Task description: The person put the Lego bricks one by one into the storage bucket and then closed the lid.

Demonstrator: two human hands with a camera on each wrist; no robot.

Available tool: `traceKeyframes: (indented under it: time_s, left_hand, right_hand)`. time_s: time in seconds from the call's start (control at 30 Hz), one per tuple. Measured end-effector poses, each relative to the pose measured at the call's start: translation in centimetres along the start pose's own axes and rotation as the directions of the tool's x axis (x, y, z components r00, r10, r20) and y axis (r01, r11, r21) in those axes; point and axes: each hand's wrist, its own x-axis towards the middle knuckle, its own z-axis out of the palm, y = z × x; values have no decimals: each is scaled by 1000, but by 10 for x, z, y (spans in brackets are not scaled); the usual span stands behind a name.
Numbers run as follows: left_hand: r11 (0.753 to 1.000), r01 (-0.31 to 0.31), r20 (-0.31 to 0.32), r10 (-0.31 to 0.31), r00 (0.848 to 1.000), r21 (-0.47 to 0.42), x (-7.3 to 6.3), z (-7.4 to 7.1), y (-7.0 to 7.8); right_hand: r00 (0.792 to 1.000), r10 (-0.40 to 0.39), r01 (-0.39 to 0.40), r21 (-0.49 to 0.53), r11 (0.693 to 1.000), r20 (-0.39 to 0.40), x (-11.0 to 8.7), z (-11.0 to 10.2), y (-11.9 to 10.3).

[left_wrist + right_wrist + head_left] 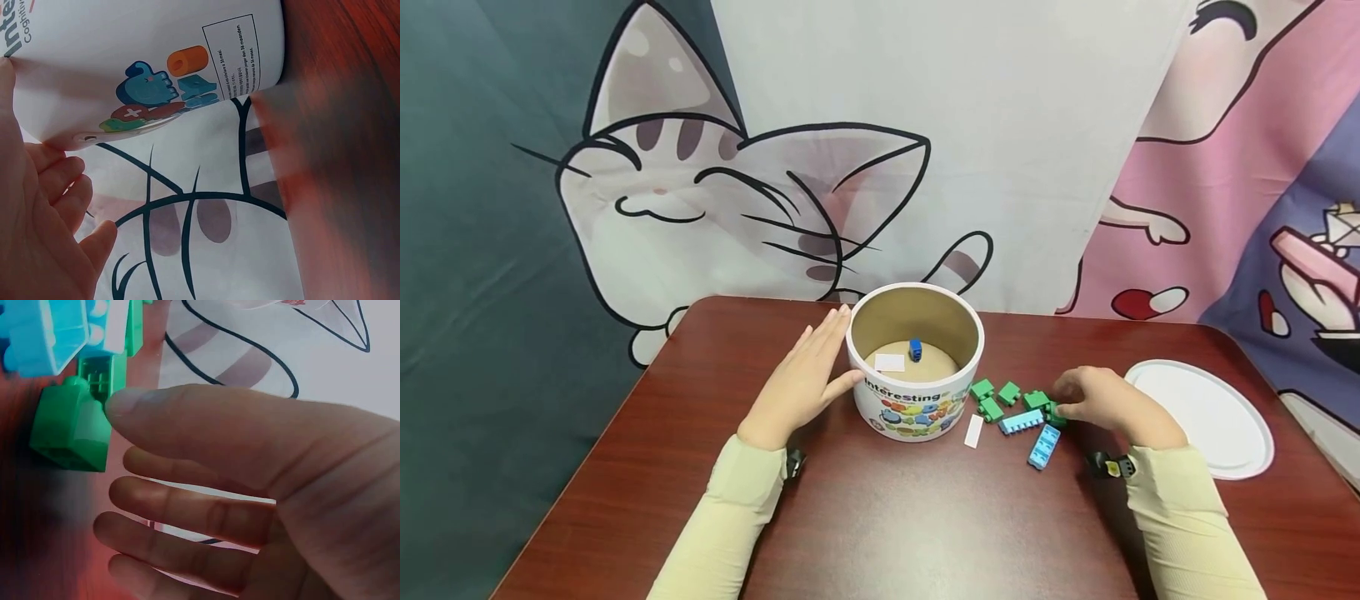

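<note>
My left hand (801, 379) lies with straight fingers along the left side of a white printed bucket (880, 417), its thumb at the front wall. Seen from the left wrist, the fingers rest by the bucket's printed side (237, 62). Inside the bucket are a dark blue toy brick (915, 350) and a white card (890, 362). Right of it, several green bricks (990, 409) lie loose near two light blue bricks (1043, 447). My right hand (1108, 400) is beside the rightmost green brick (69, 428), thumb tip right at it, the other fingers extended and loosely spread.
A white round lid (1210, 417) lies flat at the right of the brown table (925, 517). Another small white card (973, 432) is on the table just right of the bucket. Behind the table hangs a cartoon cat backdrop (1015, 125).
</note>
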Motion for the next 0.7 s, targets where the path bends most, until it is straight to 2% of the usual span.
traceKeyframes:
  time_s: [0.37, 0.7]
  left_hand:
    - [1000, -9, -23, 8, 1000, -10, -1, 1, 0]
    - [1000, -7, -14, 6, 1000, -11, -1, 2, -1]
  right_hand:
    - [998, 12, -13, 9, 1000, 57, -1, 2, -1]
    - [999, 5, -6, 2, 1000, 52, 0, 5, -2]
